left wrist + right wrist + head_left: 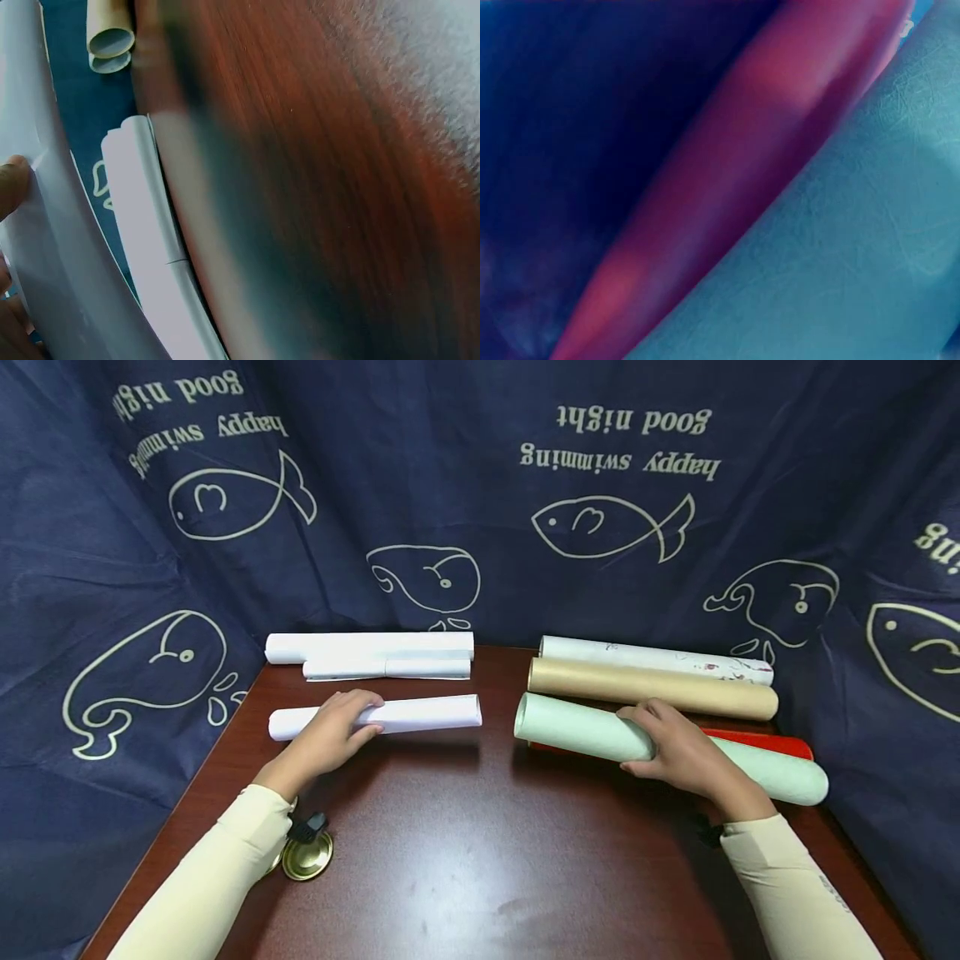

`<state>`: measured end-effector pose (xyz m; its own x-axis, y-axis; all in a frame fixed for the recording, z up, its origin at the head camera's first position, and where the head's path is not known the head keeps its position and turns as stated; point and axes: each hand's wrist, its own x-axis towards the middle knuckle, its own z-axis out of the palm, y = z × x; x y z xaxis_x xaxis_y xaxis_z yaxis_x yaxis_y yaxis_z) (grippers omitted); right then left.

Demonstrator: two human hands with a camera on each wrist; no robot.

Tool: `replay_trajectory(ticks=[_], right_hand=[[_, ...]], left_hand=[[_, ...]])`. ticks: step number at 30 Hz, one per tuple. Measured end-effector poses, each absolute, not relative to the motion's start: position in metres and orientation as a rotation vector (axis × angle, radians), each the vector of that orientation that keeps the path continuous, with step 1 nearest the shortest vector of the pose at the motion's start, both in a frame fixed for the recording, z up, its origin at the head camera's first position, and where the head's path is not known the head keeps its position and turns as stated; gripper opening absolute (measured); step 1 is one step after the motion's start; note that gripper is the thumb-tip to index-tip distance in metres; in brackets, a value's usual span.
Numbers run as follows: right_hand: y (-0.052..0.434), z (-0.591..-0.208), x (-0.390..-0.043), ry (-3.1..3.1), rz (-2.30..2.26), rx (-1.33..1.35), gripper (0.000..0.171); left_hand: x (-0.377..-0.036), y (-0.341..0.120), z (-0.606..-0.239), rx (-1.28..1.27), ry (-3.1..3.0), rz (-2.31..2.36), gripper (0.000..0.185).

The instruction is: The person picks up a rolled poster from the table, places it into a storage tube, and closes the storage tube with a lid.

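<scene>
On the dark reddish-brown wooden bench [480, 860], the left hand [333, 731] lies over a short white rolled-paper tube [420, 713] near its left end, fingers curved across the top; in the left wrist view a fingertip [11, 187] presses the roll's pale surface, so the grip is wrapped on this roll. The right hand [678, 752] grips a long pale green paper roll [570, 727] around its middle, fingers over the top and thumb underneath; the roll lies slanted at the bench's right side, on top of a red roll [757, 741] just behind it. Farther back lie a tan cardboard-coloured roll [652, 687] and a white printed roll [652, 657]. Two more white paper rolls [367, 653] rest at the back left. A small brass-coloured round lid [307, 857] sits beside the left sleeve [217, 877]
</scene>
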<state>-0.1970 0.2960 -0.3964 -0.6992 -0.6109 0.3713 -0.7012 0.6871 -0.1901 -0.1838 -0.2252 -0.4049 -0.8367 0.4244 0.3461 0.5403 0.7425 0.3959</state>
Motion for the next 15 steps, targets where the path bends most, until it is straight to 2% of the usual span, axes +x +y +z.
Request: replay_trajectory(ticks=[15], right_hand=[[0.288, -0.416, -0.2, -2.576, 0.497, 1.084, 0.068]], left_hand=[[-0.17, -0.216, -0.401, -0.809, -2.668, -0.728, 0.034]])
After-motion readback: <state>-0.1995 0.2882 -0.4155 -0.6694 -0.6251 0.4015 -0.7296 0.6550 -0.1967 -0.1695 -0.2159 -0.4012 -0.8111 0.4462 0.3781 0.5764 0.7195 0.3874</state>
